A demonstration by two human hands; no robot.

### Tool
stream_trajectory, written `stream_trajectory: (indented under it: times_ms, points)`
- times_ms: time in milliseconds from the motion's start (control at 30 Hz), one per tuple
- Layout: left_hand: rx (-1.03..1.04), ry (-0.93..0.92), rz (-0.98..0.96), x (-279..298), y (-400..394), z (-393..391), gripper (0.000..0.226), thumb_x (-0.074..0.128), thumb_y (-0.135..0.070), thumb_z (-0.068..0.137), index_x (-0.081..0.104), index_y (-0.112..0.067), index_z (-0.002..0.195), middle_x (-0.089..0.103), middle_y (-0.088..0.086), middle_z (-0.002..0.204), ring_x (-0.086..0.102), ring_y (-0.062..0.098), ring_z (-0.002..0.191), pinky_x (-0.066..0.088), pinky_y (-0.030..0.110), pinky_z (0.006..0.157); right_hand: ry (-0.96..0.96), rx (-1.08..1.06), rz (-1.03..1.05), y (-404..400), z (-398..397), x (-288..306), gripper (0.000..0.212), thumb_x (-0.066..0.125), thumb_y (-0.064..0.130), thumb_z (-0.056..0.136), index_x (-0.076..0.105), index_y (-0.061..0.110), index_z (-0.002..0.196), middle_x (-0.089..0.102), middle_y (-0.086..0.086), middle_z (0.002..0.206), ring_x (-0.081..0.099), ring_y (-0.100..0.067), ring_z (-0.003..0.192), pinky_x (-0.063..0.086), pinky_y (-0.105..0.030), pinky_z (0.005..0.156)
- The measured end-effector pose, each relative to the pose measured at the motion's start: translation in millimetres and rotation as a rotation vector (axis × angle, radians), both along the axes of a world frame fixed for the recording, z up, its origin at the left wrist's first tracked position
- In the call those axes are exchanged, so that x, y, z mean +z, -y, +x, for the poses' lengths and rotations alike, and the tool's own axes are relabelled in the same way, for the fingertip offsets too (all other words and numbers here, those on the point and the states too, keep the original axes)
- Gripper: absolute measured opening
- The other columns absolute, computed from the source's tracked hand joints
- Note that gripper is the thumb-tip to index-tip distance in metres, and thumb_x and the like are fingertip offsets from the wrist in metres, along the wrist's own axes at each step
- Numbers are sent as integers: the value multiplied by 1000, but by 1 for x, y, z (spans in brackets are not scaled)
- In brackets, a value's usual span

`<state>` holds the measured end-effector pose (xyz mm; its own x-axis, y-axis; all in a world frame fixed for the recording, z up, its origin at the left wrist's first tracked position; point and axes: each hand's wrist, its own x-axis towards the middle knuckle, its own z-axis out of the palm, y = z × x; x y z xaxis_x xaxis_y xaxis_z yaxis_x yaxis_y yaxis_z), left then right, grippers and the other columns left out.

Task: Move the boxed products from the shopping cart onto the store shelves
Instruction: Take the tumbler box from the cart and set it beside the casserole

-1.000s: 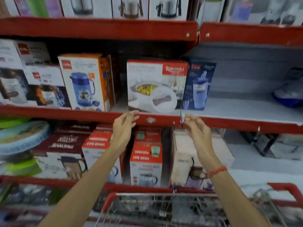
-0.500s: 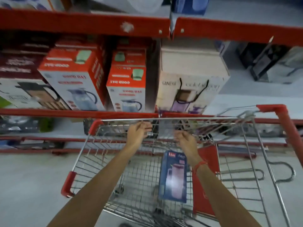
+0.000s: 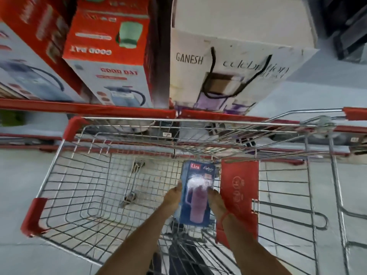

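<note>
From the head view, both arms reach down into the wire cart (image 3: 83, 195). The left hand (image 3: 173, 197) lies against the left long edge of the blue box (image 3: 196, 195), fingers pressed to its side. The right hand (image 3: 215, 201) lies against the right long edge, and a red band (image 3: 224, 216) circles that wrist. Together the two hands clasp the box between them. The box lies flat, face up, at the cart's near right part, with "Liza" printed in a red patch at its far end and a pinkish jug pictured on its front. Whether it rests on the wire floor or is raised just off it, I cannot tell. Just right of the box stands the red flap (image 3: 239, 195) of the cart's child seat. The rest of the cart's basket shows only bare wire, with grey floor (image 3: 17, 185) beneath.

Beyond the cart's far rim runs a red shelf (image 3: 85, 108) edge. On it, to the left, stand two orange-and-white boxes (image 3: 111, 62) marked "GOOD DAY", each showing a kettle; the leftmost is blurred. To the right of them sits a white box (image 3: 234, 62) marked "GANESH", with a dark looping handle drawn across its front. A lower shelf edge shows behind the cart's wire, its goods too blurred to name.
</note>
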<state>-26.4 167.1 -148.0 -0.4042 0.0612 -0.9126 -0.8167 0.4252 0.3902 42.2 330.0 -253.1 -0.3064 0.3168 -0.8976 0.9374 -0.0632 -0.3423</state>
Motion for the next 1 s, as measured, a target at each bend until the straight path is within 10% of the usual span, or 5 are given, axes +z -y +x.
stream_trajectory:
  times_ms: [67,233,467,667,1000]
  points:
    - [-4,50,48,-12,-3,2,88,26,-67,86,61,6,123,62,30,125,61,39,117,49,43,102,-14,4,-3,11,-16,33,30,43,34,99,52,20,73,58,0,62,50,-8,61,44,-24,62]
    - [49,-37,-37,-13,9,-2,71,25,-58,97,70,-3,86,69,22,94,65,31,88,52,42,88,-70,-83,-16,40,-31,100,51,40,57,80,60,10,87,72,2,98,60,-18,81,51,-35,82]
    - [113,-214,-42,41,56,1,52,35,-56,97,68,-22,76,72,18,106,66,31,93,56,42,85,-245,-14,50,68,-47,149,13,45,40,96,55,32,97,60,-7,114,54,-25,99,47,-51,100]
    - [231,-444,26,87,102,8,46,47,-67,85,75,-37,65,78,6,94,72,29,93,57,55,88,-419,14,31,101,-36,202,40,52,47,91,51,32,128,55,-3,135,53,-26,121,44,-52,104]
    - [338,-777,162,207,147,13,58,54,-62,85,76,-8,87,79,11,83,75,31,83,59,54,84,-919,24,134,150,-24,318,17,57,45,90,55,53,105,53,3,130,59,-14,107,51,-46,97]
